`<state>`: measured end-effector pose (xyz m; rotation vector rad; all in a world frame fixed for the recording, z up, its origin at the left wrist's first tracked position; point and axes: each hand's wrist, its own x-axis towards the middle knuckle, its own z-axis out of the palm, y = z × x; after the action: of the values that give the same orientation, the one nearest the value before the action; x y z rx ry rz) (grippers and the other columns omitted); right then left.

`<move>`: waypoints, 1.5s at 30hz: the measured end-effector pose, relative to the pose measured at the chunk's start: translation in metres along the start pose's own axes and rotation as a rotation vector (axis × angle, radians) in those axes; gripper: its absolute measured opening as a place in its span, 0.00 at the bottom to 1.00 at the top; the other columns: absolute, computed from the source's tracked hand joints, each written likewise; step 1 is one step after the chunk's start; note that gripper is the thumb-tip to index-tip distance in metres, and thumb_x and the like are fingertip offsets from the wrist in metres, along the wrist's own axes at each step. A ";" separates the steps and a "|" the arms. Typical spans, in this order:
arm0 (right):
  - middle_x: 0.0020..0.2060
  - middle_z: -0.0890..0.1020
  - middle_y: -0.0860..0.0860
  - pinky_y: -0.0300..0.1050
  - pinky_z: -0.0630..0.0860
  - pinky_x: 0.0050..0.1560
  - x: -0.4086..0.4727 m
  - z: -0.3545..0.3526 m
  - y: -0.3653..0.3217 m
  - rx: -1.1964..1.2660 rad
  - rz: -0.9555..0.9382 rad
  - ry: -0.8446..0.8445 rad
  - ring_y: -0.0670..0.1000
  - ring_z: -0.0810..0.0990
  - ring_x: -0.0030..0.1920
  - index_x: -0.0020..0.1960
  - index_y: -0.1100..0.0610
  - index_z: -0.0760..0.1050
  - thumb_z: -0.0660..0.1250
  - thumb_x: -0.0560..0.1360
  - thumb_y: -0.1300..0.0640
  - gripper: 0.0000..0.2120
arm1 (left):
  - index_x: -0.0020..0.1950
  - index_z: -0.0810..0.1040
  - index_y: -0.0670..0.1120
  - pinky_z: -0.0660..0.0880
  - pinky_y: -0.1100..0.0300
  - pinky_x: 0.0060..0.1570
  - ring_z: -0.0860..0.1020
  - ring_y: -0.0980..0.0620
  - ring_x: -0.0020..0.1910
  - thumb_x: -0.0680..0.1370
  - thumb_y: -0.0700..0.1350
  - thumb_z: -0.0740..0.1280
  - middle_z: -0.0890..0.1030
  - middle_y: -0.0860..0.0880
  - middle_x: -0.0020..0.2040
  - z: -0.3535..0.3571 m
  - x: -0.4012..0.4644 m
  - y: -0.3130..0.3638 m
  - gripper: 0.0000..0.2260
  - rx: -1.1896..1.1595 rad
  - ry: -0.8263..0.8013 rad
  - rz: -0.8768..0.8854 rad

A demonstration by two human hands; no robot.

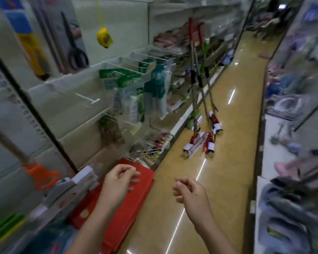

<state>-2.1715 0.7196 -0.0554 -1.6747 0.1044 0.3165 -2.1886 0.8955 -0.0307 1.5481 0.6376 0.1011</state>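
Hovering left hand (117, 182) over red box (136, 208), fingers (130, 169) loosely curling, gripping nothing. Floating right hand (191, 195) above floor (228, 143), equally slack and empty.

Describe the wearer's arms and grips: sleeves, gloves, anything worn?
Two bare human arms, no robot hardware. The left grip and right grip are ungloved hands; no ring, watch or band shows on fingers or wrists. Both forearms are uncovered to the frame's bottom edge, so no sleeve is visible. No cables or markings.
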 end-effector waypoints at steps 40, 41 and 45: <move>0.43 0.81 0.53 0.50 0.78 0.48 0.708 -0.423 -0.145 -0.066 0.055 -0.133 0.51 0.79 0.43 0.46 0.49 0.75 0.61 0.77 0.56 0.05 | 0.45 0.77 0.43 0.74 0.54 0.45 0.79 0.52 0.40 0.80 0.43 0.58 0.81 0.49 0.41 0.630 0.487 0.216 0.09 0.047 -0.032 -0.035; 0.43 0.80 0.53 0.49 0.76 0.47 0.724 -0.427 -0.151 -0.074 0.053 -0.169 0.50 0.78 0.43 0.46 0.49 0.75 0.61 0.77 0.56 0.05 | 0.45 0.77 0.44 0.74 0.56 0.43 0.79 0.52 0.40 0.80 0.43 0.58 0.81 0.49 0.41 0.639 0.497 0.221 0.09 0.040 -0.011 -0.033; 0.40 0.78 0.52 0.44 0.73 0.42 0.787 -0.430 -0.167 -0.095 0.060 -0.287 0.49 0.76 0.41 0.51 0.53 0.75 0.61 0.78 0.57 0.05 | 0.45 0.77 0.44 0.74 0.61 0.39 0.79 0.53 0.39 0.80 0.43 0.59 0.81 0.50 0.41 0.665 0.537 0.235 0.09 0.006 0.059 -0.047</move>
<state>-1.3136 0.4090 -0.0636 -1.7040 -0.0761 0.6115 -1.3697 0.5554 -0.0468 1.5393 0.7208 0.1096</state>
